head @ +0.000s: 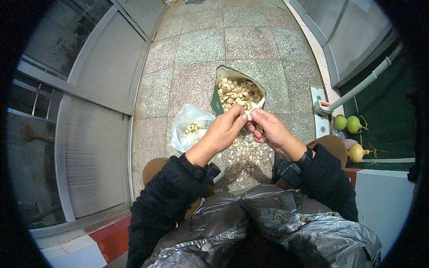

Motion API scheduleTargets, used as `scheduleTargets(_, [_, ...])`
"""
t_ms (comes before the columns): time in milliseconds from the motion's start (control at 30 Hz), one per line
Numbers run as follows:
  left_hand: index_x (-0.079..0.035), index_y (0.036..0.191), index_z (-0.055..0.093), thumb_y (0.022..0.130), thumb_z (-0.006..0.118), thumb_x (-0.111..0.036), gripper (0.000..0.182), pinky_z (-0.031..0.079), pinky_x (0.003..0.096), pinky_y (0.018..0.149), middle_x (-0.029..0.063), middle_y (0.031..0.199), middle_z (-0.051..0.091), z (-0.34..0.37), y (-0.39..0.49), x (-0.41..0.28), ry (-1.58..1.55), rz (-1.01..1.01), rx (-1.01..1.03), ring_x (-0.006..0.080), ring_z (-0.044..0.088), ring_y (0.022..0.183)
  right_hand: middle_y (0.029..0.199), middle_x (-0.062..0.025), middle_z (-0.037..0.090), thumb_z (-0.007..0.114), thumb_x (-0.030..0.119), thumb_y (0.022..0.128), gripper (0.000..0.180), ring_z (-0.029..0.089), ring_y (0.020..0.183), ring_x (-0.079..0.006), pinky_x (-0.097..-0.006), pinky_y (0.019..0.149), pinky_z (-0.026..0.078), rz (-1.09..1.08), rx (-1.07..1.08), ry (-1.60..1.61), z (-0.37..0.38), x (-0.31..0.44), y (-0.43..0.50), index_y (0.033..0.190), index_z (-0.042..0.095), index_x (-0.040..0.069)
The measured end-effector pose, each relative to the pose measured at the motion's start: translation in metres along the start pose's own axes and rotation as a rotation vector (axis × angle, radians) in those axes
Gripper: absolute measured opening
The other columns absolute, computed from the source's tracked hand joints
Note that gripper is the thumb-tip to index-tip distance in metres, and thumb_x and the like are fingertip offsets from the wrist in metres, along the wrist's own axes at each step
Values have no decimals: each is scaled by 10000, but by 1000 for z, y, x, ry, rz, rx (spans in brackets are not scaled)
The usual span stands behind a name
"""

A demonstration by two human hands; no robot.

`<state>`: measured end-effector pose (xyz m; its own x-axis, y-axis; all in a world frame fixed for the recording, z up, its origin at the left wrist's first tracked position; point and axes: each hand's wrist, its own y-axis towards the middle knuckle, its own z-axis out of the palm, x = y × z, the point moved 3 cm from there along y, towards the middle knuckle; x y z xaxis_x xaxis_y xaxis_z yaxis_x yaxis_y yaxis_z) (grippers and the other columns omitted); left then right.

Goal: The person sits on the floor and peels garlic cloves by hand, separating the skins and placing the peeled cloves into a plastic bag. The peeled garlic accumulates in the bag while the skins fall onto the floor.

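My left hand [223, 129] and my right hand [273, 130] meet in front of me. Between their thumbs and fingertips they pinch a small pale seed or nut [249, 116]. More brownish pieces [260, 129] show under the curled fingers of my right hand. Just beyond the hands stands an open-topped green bag [217, 104] with a cream lining, holding many pale and brown seeds or shells [239, 92]; which of the two is hard to tell. To the left, a translucent plastic bag [179, 125] contains yellow-green kernels [194, 127]. Broken shells [249, 152] litter the floor below my hands.
Terrazzo tiles [201, 50] stretch ahead between a metal-framed glazed partition [97, 100] and a right-hand frame [330, 57]. A grey bar handle [358, 83] juts out at right. Near it lie two round green fruits [347, 124] and a yellow gourd-like one [357, 153].
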<state>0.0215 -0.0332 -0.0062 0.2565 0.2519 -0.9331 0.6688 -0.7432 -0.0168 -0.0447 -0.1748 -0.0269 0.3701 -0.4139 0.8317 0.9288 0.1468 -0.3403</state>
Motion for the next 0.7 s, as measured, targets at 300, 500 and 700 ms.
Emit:
scheduleTargets(300, [-90,967,506,1017,380,-306,255,316,182,481,-30,763,547,4,0,5,-273,-74,69,25,399,575,738,-24,539,400,323,1002,302,413,505,-57,-201,414,330,10,67,46,5,3,-4,965,535,55])
scheduleTargets(500, [-88,925,500,1013,390,-320,271,337,189,481,-38,705,520,4,1,5,-197,-64,48,32,414,569,766,-63,572,398,293,1009,277,420,512,-55,-201,426,335,-62,30,85,5,5,-2,994,505,38])
scheduleTargets(700, [-80,898,501,991,466,-282,225,355,209,488,-38,695,491,2,-1,4,-56,-62,3,41,436,581,769,-42,596,497,204,974,130,426,521,-41,-190,419,344,-86,43,79,3,7,-1,958,493,75])
